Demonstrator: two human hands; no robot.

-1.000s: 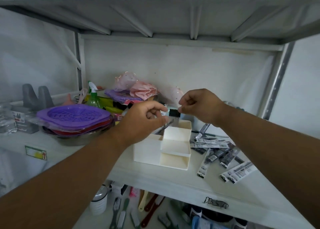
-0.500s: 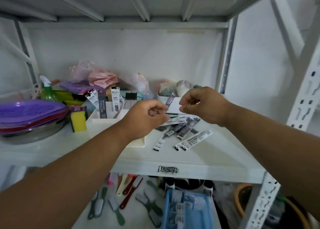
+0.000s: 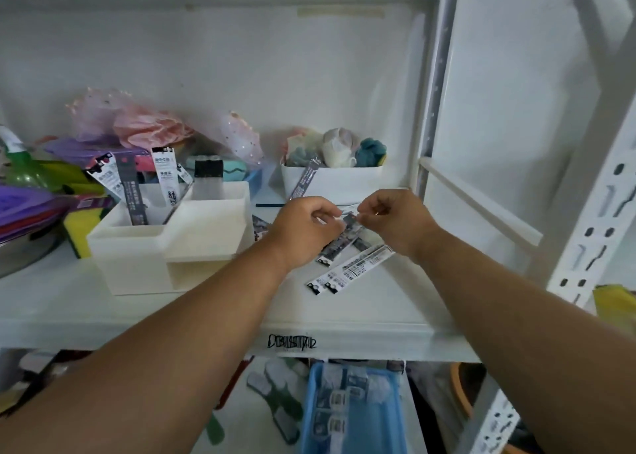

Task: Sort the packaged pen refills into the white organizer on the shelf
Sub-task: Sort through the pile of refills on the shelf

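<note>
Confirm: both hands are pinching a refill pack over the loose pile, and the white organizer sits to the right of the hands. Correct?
Not quite. The head view shows the white organizer to the left of the hands, not the right. The rest holds: left hand and right hand pinch a refill pack over the loose pile.

Both arms extended; left hand [image 3: 303, 228], right hand [image 3: 392, 218] close together, fingers curled.

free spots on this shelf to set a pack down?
Bare shelf along the front edge, right of the organizer and in front of the loose refills; also right, toward the upright. Crowded: the left behind the organizer, and mid-shelf where both hands work over the refills.
</note>
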